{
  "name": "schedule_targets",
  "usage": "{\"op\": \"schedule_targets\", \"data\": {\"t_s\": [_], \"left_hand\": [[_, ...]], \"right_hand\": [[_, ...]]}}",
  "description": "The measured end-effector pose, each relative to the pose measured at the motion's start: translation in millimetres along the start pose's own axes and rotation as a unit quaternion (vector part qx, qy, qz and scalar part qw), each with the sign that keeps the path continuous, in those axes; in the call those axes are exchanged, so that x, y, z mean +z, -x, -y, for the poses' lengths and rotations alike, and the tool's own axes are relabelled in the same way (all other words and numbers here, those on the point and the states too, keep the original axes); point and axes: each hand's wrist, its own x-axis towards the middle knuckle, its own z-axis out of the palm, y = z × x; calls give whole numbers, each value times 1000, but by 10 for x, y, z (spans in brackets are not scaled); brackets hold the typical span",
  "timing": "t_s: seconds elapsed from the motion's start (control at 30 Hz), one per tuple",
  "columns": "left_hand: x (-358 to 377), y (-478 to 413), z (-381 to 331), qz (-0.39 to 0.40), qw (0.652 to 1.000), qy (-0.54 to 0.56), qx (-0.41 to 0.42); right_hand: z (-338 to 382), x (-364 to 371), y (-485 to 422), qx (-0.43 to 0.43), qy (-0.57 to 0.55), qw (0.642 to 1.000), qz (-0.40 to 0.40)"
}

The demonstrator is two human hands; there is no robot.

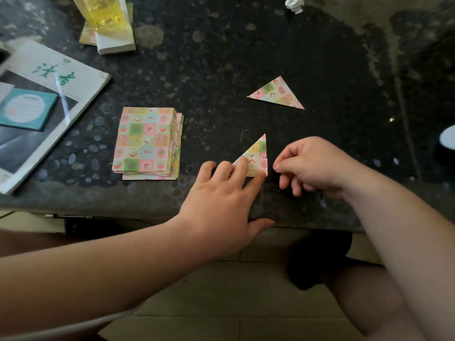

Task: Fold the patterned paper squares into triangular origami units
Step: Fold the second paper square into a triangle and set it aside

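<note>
A dark speckled stone table (246,57) fills the view; pale floor tiles (221,303) lie below its edge.

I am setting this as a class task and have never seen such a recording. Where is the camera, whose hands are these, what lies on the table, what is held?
There is one picture, from a camera worn on a person's head, looking down. No machine: these are bare hands. The left hand presses straight fingers on a folded triangle on the dark table. The right hand curls at its right edge; whether it pinches is unclear. Left lies a stack of patterned squares, farther back a finished triangle.
</note>
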Motion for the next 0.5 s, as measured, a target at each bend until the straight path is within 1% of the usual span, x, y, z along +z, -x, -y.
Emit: {"op": "schedule_targets", "data": {"t_s": [0.17,0.37,0.5], "left_hand": [[-15,-4,-31,13,1000,-25,-4],[-7,37,-48,11,1000,-1,-10],[17,37,-51,27,1000,4,-1]], "right_hand": [[11,21,15,-7,18,1000,-7],[-14,49,18,-23,13,999,-20],[-3,56,20,-34,28,999,-29]]}}
